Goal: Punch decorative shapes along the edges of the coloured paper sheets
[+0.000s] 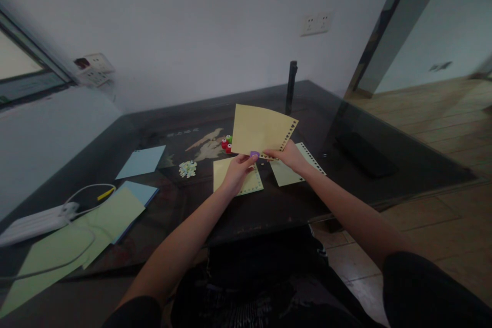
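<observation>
A yellow sheet of paper [259, 128] with small shapes punched along its right edge is held upright above the dark glass table [265, 205]. My right hand [288, 156] grips the sheet's lower right edge. My left hand [238, 169] holds a small purple punch [254, 154] pressed against the sheet's bottom edge. Under my hands lie two more punched yellow sheets, one [251, 182] beneath the left hand and one [286, 174] beneath the right hand.
Red and green small punches [226, 143] sit behind the sheet, with a pile of paper bits [187, 168] to the left. Blue sheets [141, 161] and green sheets [77, 246] lie at left beside a white power strip [36, 223]. A black post [291, 84] stands at the back.
</observation>
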Demonstrator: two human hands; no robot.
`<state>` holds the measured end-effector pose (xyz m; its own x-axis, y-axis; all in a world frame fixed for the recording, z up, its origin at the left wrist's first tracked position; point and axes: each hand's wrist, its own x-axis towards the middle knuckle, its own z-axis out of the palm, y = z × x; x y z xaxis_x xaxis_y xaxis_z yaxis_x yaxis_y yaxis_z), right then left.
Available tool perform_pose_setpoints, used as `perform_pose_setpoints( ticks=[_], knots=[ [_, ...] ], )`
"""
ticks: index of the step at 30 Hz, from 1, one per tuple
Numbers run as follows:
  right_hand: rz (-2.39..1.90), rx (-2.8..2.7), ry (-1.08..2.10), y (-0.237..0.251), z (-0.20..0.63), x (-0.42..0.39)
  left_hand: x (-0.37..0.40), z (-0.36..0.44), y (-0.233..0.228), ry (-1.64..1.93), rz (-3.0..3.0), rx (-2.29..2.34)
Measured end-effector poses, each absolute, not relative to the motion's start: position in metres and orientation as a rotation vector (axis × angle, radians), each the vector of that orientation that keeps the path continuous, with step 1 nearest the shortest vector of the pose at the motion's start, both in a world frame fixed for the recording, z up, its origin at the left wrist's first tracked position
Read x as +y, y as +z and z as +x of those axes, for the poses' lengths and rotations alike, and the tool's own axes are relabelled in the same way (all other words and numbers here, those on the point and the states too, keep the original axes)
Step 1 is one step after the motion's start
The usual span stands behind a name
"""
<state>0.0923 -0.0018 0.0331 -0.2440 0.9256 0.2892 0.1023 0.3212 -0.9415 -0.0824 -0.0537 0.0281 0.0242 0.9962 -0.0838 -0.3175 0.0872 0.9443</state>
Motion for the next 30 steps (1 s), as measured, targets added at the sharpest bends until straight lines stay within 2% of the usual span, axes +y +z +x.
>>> perform_pose_setpoints(
  ticks=[30],
  knots=[
    [-0.954, -1.62, 1.016, 0.0372, 0.0919, -0.0056, -0.0525, -0.0807, 0.0235, 1.322, 0.946, 0.976]
  ],
)
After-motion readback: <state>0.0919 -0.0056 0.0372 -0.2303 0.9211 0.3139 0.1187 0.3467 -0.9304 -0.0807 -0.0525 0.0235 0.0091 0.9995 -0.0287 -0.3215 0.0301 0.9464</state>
